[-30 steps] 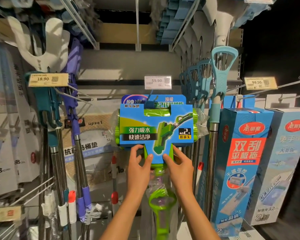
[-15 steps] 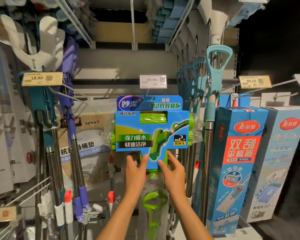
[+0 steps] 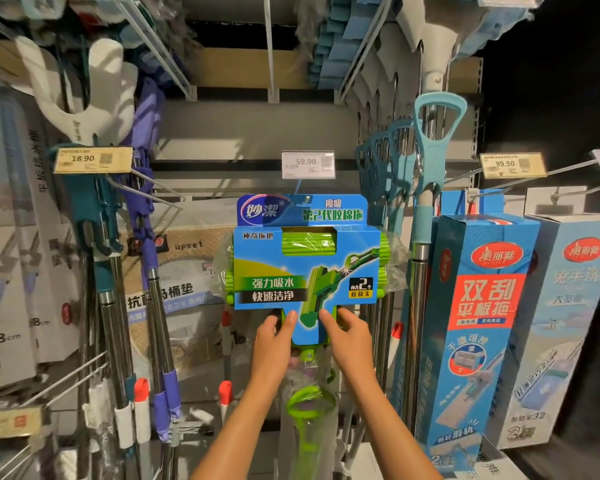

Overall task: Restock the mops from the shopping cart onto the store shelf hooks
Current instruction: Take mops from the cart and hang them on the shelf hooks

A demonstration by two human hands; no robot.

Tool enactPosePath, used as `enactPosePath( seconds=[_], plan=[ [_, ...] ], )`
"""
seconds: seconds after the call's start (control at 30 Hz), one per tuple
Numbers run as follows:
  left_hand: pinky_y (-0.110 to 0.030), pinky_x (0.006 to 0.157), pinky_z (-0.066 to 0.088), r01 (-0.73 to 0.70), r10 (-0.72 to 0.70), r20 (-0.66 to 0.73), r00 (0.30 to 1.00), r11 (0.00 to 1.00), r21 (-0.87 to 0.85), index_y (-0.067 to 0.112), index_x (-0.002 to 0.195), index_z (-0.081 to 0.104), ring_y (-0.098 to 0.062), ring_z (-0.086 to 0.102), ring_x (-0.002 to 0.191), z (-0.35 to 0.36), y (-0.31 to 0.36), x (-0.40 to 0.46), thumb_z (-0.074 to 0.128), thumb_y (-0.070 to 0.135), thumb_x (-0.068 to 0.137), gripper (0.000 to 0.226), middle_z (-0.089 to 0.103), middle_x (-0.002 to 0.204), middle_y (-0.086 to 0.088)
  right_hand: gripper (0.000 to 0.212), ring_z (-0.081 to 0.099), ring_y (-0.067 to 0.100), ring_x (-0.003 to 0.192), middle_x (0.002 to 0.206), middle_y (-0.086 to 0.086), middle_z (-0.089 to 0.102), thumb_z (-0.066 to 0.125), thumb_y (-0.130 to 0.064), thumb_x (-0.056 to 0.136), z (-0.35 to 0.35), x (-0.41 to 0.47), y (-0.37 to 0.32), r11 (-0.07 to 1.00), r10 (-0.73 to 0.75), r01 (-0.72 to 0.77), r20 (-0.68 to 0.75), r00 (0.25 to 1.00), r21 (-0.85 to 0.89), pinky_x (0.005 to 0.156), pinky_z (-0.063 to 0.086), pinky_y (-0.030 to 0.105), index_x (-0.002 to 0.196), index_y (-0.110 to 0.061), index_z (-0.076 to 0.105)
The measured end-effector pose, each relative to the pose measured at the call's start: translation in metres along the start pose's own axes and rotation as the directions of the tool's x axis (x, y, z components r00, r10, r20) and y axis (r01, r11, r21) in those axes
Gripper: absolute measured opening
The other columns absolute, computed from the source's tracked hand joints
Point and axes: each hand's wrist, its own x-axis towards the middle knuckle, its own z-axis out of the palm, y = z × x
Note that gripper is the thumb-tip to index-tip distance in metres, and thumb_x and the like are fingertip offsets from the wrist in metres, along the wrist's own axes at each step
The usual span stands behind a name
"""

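**Green mop, blue card: the hook lies straight above your hands**

Blue card wraps the head of the green sponge mop (image 3: 305,268), and that head stands directly above both your hands, at the top of a mop whose long axis runs vertically: head up, shaft dropping down between your forearms to the green loop grip (image 3: 310,401) below your wrists.

Your left hand (image 3: 274,337) holds the narrow lower tab of the card from its left side, thumb laid on the front face and fingers curled behind. Your right hand (image 3: 349,336) mirrors it on the right side, thumb on the front and fingers wrapped round the back edge. Both hands are clamped on the pack; neither is nearer than the other, since they sit level on either side of the tab.

The hook (image 3: 297,188) is a thin prong, above your hands, under the white price tag (image 3: 308,164) reading 59.90. The card's top edge meets it; whether the hang hole is already threaded cannot be told from here.

Judged from this, the coming move turns on that vertical line: keep the shaft plumb and the card's top centred beneath the tag. To the right of your right hand hang pale blue mops (image 3: 426,209), just beside the pack, and a sideways tilt would probably foul them.
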Motion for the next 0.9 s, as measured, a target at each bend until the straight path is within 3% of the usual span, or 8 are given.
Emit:
enactPosePath(
  seconds=[0.07,0.13,0.2,0.3,0.5,0.67,0.77,0.9],
  plan=[
    [-0.021,0.053,0.051,-0.002,0.002,0.022,1.0,1.0,0.007,-0.006,0.113,0.057,-0.036,0.063,0.101,-0.002,-0.001,0.004,0.059,0.048,0.096,0.056,0.056,0.11,-0.031,0.023,0.05,-0.002,0.057,0.06,-0.015,0.061,0.067,-0.022,0.095,-0.001,0.001,0.003,1.0,0.01,-0.01,-0.003,1.0,0.017,0.055,0.038,0.014,0.074,-0.014,0.064],
    [-0.044,0.076,0.06,-0.009,0.009,0.034,0.999,1.0,0.011,0.011,0.089,0.057,-0.021,0.06,0.083,-0.004,-0.002,0.006,0.06,0.05,0.095,0.04,0.056,0.085,-0.009,0.019,0.054,-0.003,0.059,0.063,-0.011,0.063,0.067,-0.02,0.095,-0.002,0.001,0.003,0.999,0.016,-0.016,0.001,1.0,0.036,0.056,0.041,0.013,0.078,-0.011,0.067],
    [-0.059,0.088,0.056,0.006,-0.008,0.044,0.999,0.999,0.038,0.015,0.086,0.055,-0.019,0.059,0.085,-0.005,-0.003,0.006,0.057,0.048,0.098,0.035,0.056,0.086,-0.003,0.02,0.054,-0.004,0.059,0.063,-0.011,0.063,0.068,-0.018,0.095,-0.001,0.001,0.006,0.998,0.018,-0.019,0.004,1.0,0.052,0.057,0.041,0.013,0.076,-0.013,0.065],
    [-0.058,0.089,0.055,-0.006,0.004,0.033,0.999,0.999,0.042,0.019,0.085,0.053,-0.016,0.056,0.081,-0.004,-0.003,0.002,0.056,0.044,0.1,0.029,0.051,0.08,0.003,0.019,0.057,-0.001,0.063,0.066,-0.009,0.066,0.067,-0.018,0.095,-0.001,0.001,0.01,0.997,0.037,-0.038,0.016,0.999,0.063,0.06,0.045,0.016,0.077,-0.014,0.066],
    [-0.061,0.085,0.055,-0.024,0.026,-0.021,0.999,0.998,0.058,0.017,0.079,0.048,-0.013,0.046,0.069,-0.001,-0.005,-0.003,0.057,0.041,0.1,0.033,0.041,0.071,0.006,0.012,0.07,0.019,0.089,0.088,0.003,0.074,0.067,-0.022,0.095,-0.002,0.001,0.018,0.996,0.058,-0.06,0.035,0.998,0.07,0.078,0.055,0.036,0.093,-0.011,0.071],
    [-0.06,0.08,0.054,-0.044,0.049,-0.079,0.996,0.997,0.056,0.011,0.08,0.05,-0.018,0.051,0.072,0.0,-0.005,-0.003,0.057,0.048,0.098,0.042,0.047,0.074,-0.002,0.014,0.069,0.007,0.098,0.1,-0.009,0.076,0.066,-0.021,0.096,-0.005,-0.007,0.019,0.996,0.041,-0.045,0.055,0.998,0.08,0.086,0.057,0.029,0.107,-0.018,0.073],
    [-0.059,0.074,0.055,-0.059,0.066,-0.118,0.991,0.996,0.059,0.012,0.075,0.047,-0.019,0.047,0.068,0.001,0.001,-0.004,0.054,0.046,0.1,0.043,0.041,0.068,0.0,0.012,0.07,0.005,0.095,0.096,-0.012,0.076,0.069,-0.022,0.094,-0.003,-0.007,0.017,0.997,0.046,-0.048,0.03,0.998,0.06,0.084,0.058,0.031,0.104,-0.02,0.075],
    [-0.058,0.071,0.055,-0.043,0.048,-0.141,0.989,0.998,0.042,0.016,0.069,0.043,-0.016,0.042,0.062,0.001,0.001,0.0,0.055,0.042,0.101,0.043,0.036,0.059,0.007,0.016,0.068,-0.004,0.081,0.081,-0.023,0.073,0.07,-0.02,0.093,0.001,-0.011,0.013,0.999,0.036,-0.036,-0.004,0.999,0.029,0.072,0.055,0.019,0.09,-0.035,0.072]
  ],
)
